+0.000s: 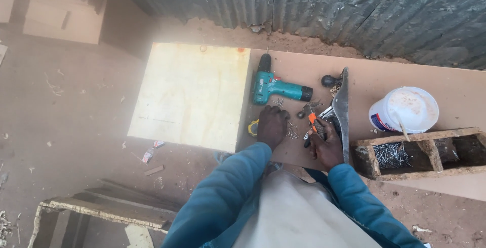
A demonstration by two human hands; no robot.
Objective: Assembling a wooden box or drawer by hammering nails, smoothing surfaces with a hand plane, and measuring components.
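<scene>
Screws lie scattered on the brown board that serves as the counter, near its front edge, between the person's two hands. The left hand rests knuckles-up over the loose screws, fingers curled downward; whether it has pinched one cannot be told. The right hand is closed around an orange-handled tool, perhaps pliers, its tip pointing toward the screws. Just behind them lies a teal cordless drill, untouched, beside a pale plywood sheet at the counter's left end. A long saw lies to the right, then a white bucket and a wooden tray of nails. No screw looks driven yet.
</scene>
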